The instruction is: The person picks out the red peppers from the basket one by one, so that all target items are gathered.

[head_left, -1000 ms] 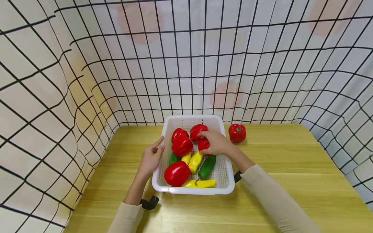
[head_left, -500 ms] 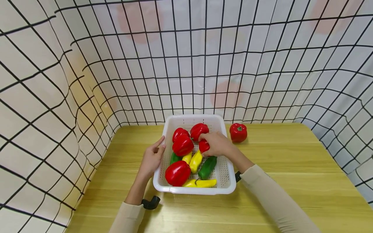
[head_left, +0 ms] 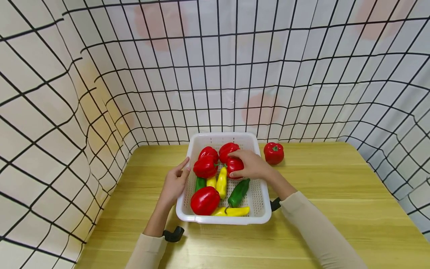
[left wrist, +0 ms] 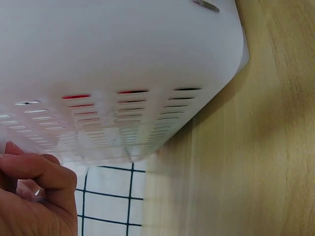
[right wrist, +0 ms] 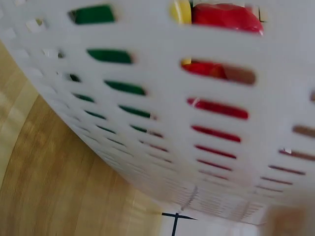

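Observation:
A white perforated plastic basket (head_left: 224,220) holds red bell peppers, yellow peppers and green peppers. My right hand (head_left: 251,164) reaches inside it and grips a red bell pepper (head_left: 235,167) between thumb and fingers. Just left of that are a long yellow pepper (head_left: 221,183) and another red bell pepper (head_left: 205,167). A green pepper (head_left: 239,193) lies below the right hand. At the basket's left side, my left hand (head_left: 174,183) holds the rim; in the left wrist view its bent fingers (left wrist: 47,172) are beside the outer wall. The right wrist view mostly shows the slotted wall.
Outside the basket, a red bell pepper (head_left: 273,153) stands on the wooden table (head_left: 322,186) to the right. A white curtain with a black grid (head_left: 231,74) encloses the back and sides. A large red pepper (head_left: 205,201) occupies the basket's near left corner.
The red bell pepper at the basket's middle left has shifted left and turned. The long yellow pepper stands straighter. More of the pepper in my right hand shows; my left hand keeps its place.

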Tool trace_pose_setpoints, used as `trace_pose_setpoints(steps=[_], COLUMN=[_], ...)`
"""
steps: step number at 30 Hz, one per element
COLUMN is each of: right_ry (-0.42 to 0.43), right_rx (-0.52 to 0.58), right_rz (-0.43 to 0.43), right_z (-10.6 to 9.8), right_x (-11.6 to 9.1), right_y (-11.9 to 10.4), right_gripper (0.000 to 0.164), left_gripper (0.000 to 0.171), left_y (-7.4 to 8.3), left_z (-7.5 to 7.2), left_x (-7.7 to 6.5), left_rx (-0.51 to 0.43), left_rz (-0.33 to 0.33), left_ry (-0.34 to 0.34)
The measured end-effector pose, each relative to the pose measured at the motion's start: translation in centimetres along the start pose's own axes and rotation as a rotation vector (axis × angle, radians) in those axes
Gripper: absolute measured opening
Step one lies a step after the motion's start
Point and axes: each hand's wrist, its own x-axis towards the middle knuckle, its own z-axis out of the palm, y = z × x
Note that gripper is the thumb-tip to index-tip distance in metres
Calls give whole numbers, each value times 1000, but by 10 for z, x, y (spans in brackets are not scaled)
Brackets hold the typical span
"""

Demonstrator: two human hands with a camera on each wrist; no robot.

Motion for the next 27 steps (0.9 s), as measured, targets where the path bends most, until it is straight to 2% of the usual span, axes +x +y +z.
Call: trace_pose_setpoints(steps=[5, 11, 17, 24, 27], right_ry=[13, 85, 95, 91, 82], right_rx=[120, 229, 257, 239, 238], right_rz=[-11, -36, -42, -45, -60], right_z=[-3, -5, -5, -8, -9], right_x=[-2, -3, -5, -7, -7], right_y=[3, 6, 5, 3, 5], right_gripper=[77, 71, 64, 82, 80], left_gripper=[45, 44, 44, 45, 44], left_y=[-1, -1, 0, 0, 0], left_z=[0, 0, 0, 0, 0], left_x=[0, 0, 0, 0, 0], left_rx=[5, 7, 7, 2, -4], left_rz=[0, 6, 14, 11, 8], left_ry=[1, 3, 6, 4, 4])
